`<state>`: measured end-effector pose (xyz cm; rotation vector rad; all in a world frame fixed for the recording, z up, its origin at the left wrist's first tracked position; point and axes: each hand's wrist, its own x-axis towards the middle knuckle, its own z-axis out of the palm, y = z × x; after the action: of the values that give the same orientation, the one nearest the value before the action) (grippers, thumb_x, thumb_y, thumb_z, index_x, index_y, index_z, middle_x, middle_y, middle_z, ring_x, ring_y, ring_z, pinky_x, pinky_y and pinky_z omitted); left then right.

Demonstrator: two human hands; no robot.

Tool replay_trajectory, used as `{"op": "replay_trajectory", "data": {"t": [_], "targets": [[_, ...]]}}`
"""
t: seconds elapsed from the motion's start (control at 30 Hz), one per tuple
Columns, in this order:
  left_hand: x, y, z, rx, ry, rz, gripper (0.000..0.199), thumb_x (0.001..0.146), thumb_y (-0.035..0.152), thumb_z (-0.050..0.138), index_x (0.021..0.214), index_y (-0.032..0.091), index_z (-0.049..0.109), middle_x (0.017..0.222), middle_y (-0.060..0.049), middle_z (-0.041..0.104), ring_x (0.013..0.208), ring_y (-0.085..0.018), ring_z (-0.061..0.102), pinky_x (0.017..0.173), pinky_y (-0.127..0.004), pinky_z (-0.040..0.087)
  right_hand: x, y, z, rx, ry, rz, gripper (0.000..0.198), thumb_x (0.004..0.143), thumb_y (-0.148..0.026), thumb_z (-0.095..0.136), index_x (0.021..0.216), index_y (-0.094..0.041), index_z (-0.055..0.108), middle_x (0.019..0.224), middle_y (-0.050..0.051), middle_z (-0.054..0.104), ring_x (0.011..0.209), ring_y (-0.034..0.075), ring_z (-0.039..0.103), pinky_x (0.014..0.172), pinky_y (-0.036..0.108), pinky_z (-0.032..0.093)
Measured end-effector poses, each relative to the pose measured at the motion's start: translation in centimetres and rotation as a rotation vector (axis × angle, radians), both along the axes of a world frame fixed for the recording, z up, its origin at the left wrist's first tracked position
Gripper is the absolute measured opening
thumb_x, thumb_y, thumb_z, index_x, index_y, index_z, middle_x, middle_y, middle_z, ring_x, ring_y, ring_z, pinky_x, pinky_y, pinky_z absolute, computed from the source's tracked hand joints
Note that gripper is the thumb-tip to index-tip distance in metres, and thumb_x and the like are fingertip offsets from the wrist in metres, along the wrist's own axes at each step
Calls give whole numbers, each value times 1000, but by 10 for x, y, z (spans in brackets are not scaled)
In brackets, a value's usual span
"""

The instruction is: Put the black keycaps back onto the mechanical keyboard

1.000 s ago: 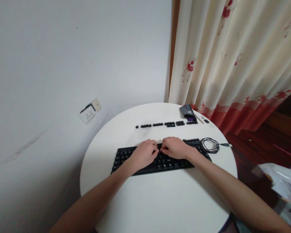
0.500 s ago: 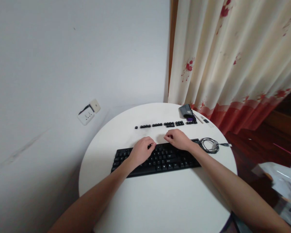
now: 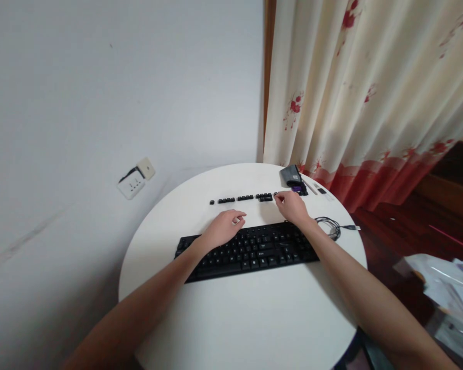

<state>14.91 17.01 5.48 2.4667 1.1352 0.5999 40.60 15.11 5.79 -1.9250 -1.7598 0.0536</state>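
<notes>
A black keyboard (image 3: 250, 249) lies across the round white table. My left hand (image 3: 224, 226) hovers over its upper left part, fingers loosely bent and thumb apart, with nothing visible in them. Beyond the keyboard, loose black keycaps (image 3: 226, 200) lie in a row of small groups. My right hand (image 3: 292, 206) reaches to the right part of that row, thumb and fingers drawn together at the keycaps. It covers some of them, and what the fingertips hold, if anything, is hidden.
At the back right lies a grey pouch (image 3: 290, 176) with a purple item (image 3: 296, 189) beside it. A coiled black USB cable (image 3: 334, 228) rests right of the keyboard. A wall socket (image 3: 131, 185) is at left, a curtain (image 3: 316, 103) behind, and plastic bags (image 3: 443, 288) at right.
My right hand has moved forward from above the keyboard to the row of keycaps. My left hand has shifted slightly up and its thumb has parted from the fingers. The view has turned a little.
</notes>
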Motion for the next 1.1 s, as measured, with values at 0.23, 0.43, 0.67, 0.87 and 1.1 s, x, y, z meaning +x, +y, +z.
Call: {"op": "replay_trajectory", "data": {"t": [0.23, 0.43, 0.67, 0.87, 1.1], "targets": [[59, 57, 8, 139, 146, 14, 23, 90, 28, 59, 103, 21, 76, 98, -6, 74, 90, -20, 66, 83, -29, 49, 3, 23, 6, -121, -150, -27, 28, 92, -24, 48, 95, -20, 75, 96, 12, 73, 91, 24, 67, 73, 27, 44], [94, 82, -7, 174, 206, 54, 20, 86, 26, 64, 101, 22, 77, 98, -10, 72, 101, -26, 63, 88, -35, 48, 3, 49, 7, -215, -260, 40, 23, 90, -24, 54, 96, -17, 75, 104, 14, 72, 96, 24, 67, 79, 28, 46], [100, 86, -17, 177, 238, 90, 19, 86, 25, 63, 96, 15, 76, 100, -14, 68, 110, -28, 56, 93, -35, 46, 0, 59, -2, -239, -295, 114, 24, 91, -26, 53, 97, -15, 74, 108, 16, 70, 101, 25, 66, 84, 30, 46], [95, 80, -17, 133, 224, 68, 16, 85, 22, 63, 92, 22, 78, 95, -10, 72, 103, -26, 62, 91, -34, 47, -1, 58, -3, -246, -303, 163, 20, 88, -24, 57, 96, -17, 74, 108, 15, 71, 103, 26, 65, 84, 29, 45], [75, 59, -6, 70, 132, 57, 9, 80, 23, 70, 83, 22, 79, 88, -5, 76, 88, -22, 68, 84, -31, 49, -6, 42, 0, -234, -288, 199, 16, 85, -23, 62, 94, -19, 75, 101, 12, 73, 94, 24, 67, 79, 28, 45]]}}
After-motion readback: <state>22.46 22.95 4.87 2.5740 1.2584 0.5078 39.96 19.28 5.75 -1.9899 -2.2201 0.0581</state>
